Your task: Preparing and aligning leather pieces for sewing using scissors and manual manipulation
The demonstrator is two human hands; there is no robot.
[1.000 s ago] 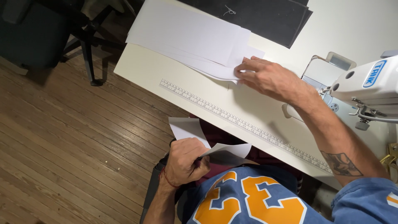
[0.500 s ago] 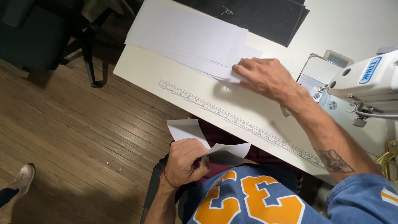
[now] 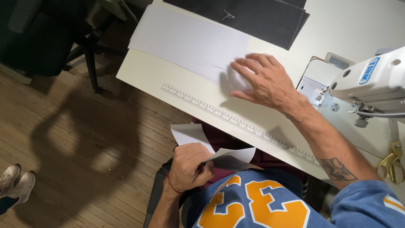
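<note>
- The right hand (image 3: 263, 82) lies flat with fingers spread on the near end of the stack of white sheets (image 3: 190, 42), pressing it to the surface (image 3: 147, 76), apparently to keep the sheets from sliding; its grip closes on nothing.
- The left hand (image 3: 190, 166) is down at the lap, below the surface edge, its grip pinched shut on folded white paper pieces (image 3: 211, 145) (thumb on top, fingers curled beneath), held close to the body and apart from the stack.
- A printed ruler strip (image 3: 236, 120) runs along the near edge of the surface, just beside the pressing hand.
- Black fabric (image 3: 253, 17) lies beyond the stack, partly under it.
- A white sewing machine (image 3: 371, 82) stands to the right, with brass scissors (image 3: 392, 162) near it.
- Someone else's shoes (image 3: 17, 181) show on the wooden floor (image 3: 63, 139).
</note>
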